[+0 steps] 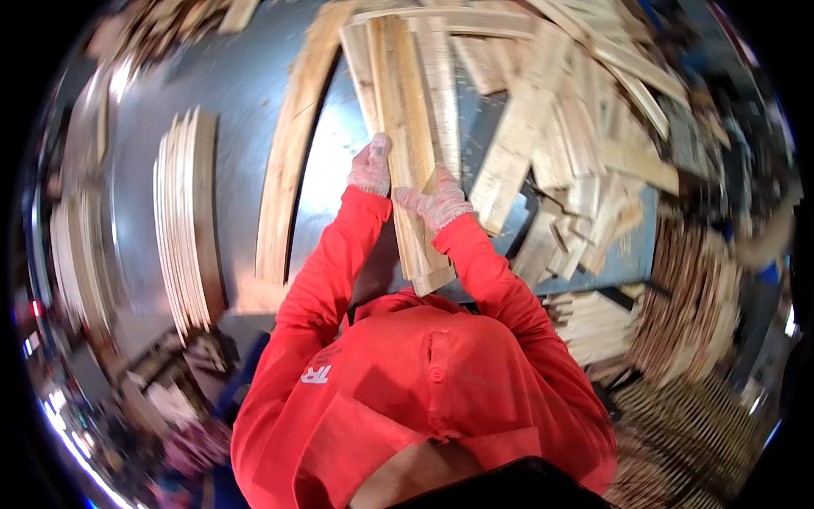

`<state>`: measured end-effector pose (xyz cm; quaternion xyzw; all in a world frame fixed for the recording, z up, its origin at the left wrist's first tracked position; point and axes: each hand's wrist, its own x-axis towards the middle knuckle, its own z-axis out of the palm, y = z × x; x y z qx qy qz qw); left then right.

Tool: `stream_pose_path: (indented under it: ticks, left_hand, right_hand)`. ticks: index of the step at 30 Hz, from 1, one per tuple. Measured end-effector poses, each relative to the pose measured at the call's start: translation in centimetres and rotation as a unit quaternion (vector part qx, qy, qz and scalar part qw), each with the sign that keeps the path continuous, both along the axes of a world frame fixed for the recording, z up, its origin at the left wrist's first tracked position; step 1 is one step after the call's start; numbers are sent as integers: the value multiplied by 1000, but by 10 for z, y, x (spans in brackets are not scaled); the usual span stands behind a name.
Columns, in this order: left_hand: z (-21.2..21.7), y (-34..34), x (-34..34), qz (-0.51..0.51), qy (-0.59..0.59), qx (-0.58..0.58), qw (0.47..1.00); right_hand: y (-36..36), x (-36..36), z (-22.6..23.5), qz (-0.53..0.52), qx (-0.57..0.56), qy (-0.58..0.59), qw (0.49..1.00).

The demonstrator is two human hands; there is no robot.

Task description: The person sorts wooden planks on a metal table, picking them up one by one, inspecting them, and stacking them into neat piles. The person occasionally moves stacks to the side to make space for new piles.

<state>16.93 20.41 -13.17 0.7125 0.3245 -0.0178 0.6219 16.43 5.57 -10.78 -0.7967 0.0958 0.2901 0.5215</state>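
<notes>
Both my hands wear pale knit work gloves. A long narrow wooden board [400,93] points away from me over the table, its near end close to my chest. At its left edge is my left hand [371,167], thumb up along the side and fingers closed round it. My right hand [437,201] grips the right edge nearer to me, its thumb laid across the top face. Another pale board [437,85] shows along the right side beneath it, and the edge of one more lies at the left. How many boards are in my grip is hard to tell.
On the metal table [237,102], a long single board [297,144] lies left of my hands. Farther left stands a row of boards on edge [186,212]. A loose heap of boards [543,110] covers the right side. Stacked boards [687,297] stand beyond the table's right corner.
</notes>
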Motion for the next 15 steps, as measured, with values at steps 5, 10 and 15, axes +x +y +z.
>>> stream_pose_path:
  ticks: [5, 10, 15]
  left_hand:
    - [-10, -59, 22, -90, -142, -10, 986]
    - [-53, -45, 78, -328, -203, 375, 843]
    - [-32, 33, 95, -368, -127, 551, 738]
  right_hand:
    - [-66, -28, 17, -152, 61, -112, 980]
    - [-141, -91, 60, -398, 142, -212, 881]
    - [-321, -183, 8, -588, -128, -308, 737]
